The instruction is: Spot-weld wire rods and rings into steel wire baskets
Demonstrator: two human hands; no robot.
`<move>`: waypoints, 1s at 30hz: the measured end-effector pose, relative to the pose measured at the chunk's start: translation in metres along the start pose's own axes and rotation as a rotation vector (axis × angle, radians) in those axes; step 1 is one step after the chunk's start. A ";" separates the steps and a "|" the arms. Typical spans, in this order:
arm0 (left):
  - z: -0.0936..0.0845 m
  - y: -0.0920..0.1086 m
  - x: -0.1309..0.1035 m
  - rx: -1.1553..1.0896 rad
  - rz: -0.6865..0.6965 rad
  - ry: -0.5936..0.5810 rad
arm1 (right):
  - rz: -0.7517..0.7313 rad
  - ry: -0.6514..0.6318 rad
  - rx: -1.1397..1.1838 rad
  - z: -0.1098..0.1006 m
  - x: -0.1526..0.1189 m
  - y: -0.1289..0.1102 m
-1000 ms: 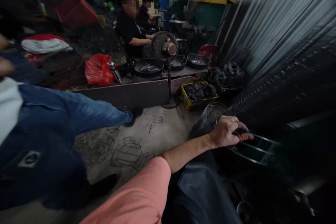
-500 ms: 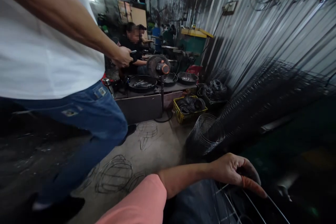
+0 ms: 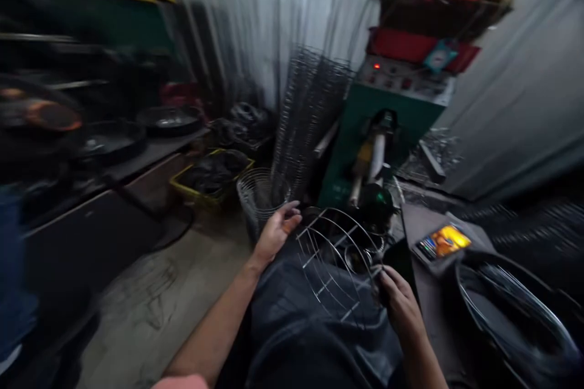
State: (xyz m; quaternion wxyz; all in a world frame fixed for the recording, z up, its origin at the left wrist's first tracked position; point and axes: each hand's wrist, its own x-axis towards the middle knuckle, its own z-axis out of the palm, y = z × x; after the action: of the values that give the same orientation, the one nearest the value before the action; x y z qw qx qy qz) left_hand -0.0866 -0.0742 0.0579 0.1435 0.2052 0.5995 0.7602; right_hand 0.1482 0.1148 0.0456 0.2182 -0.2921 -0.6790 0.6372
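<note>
A curved wire frame (image 3: 329,284), with bent wires crossed by short straight ones, is tilted above the dark cloth (image 3: 292,322) over my lap. My right hand (image 3: 404,304) is closed on its right edge. My left hand (image 3: 275,234) is beside the upper left edge of the frame, fingers stretched out and holding nothing; an orange covering shows on one finger. Behind the frame stands a green machine (image 3: 340,161) with metal arms and a red light. Blur hides finer detail.
Rolled wire mesh (image 3: 303,121) leans on the corrugated wall, behind a wire cylinder (image 3: 255,194). A yellow crate (image 3: 196,194) is on the left. To the right, a lit phone (image 3: 442,242) lies by a black tub (image 3: 465,310) of wires. A person's jeans (image 3: 16,267) show at far left.
My view has swung to the right, and the person in white is mostly out of it. My left hand has come off the wires it touched. The right hand and whole frame now show.
</note>
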 end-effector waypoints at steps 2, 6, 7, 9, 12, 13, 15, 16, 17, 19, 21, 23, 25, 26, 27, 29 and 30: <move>-0.001 -0.015 -0.006 -0.058 -0.051 0.033 | 0.038 0.029 0.104 0.007 0.002 -0.001; 0.009 -0.037 -0.030 -0.033 -0.146 0.007 | 0.050 0.050 0.260 0.019 0.007 -0.001; 0.013 -0.040 -0.036 -0.018 -0.166 -0.010 | 0.045 0.055 0.283 0.021 0.006 0.000; 0.020 -0.044 -0.044 -0.008 -0.199 -0.039 | 0.034 0.067 0.311 0.023 0.005 0.002; 0.027 -0.045 -0.050 -0.028 -0.248 -0.053 | 0.031 0.072 0.358 0.025 0.004 0.007; 0.028 -0.043 -0.050 -0.042 -0.270 -0.052 | 0.029 0.069 0.370 0.025 0.004 0.009; 0.029 -0.040 -0.050 -0.082 -0.332 -0.049 | 0.009 0.060 0.381 0.025 0.003 0.013; 0.029 -0.038 -0.050 -0.108 -0.361 -0.049 | -0.005 0.053 0.380 0.025 0.003 0.015; 0.029 -0.035 -0.049 -0.136 -0.380 -0.049 | -0.018 0.045 0.376 0.025 0.002 0.017; 0.028 -0.031 -0.048 -0.177 -0.386 -0.048 | -0.031 0.037 0.378 0.026 0.000 0.018; 0.026 -0.028 -0.047 -0.196 -0.366 -0.052 | -0.027 0.039 0.392 0.029 -0.004 0.019; 0.025 -0.027 -0.049 -0.193 -0.356 -0.072 | -0.009 0.059 0.414 0.032 -0.007 0.018; 0.025 -0.029 -0.054 -0.163 -0.345 -0.077 | 0.028 0.091 0.441 0.034 -0.010 0.016; 0.025 -0.031 -0.057 -0.132 -0.323 -0.062 | 0.052 0.112 0.454 0.036 -0.011 0.015; 0.026 -0.033 -0.062 -0.089 -0.285 -0.039 | 0.076 0.132 0.465 0.036 -0.012 0.013; 0.030 -0.035 -0.071 0.005 -0.185 0.000 | 0.117 0.157 0.470 0.038 -0.012 0.010; 0.033 -0.034 -0.075 0.048 -0.142 -0.004 | 0.127 0.163 0.466 0.039 -0.012 0.008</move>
State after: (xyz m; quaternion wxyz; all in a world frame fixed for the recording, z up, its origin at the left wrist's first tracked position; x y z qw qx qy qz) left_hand -0.0061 -0.0726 0.0207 0.1935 0.1670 0.6303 0.7330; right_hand 0.1317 0.0783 0.0346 0.2931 -0.3265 -0.4740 0.7634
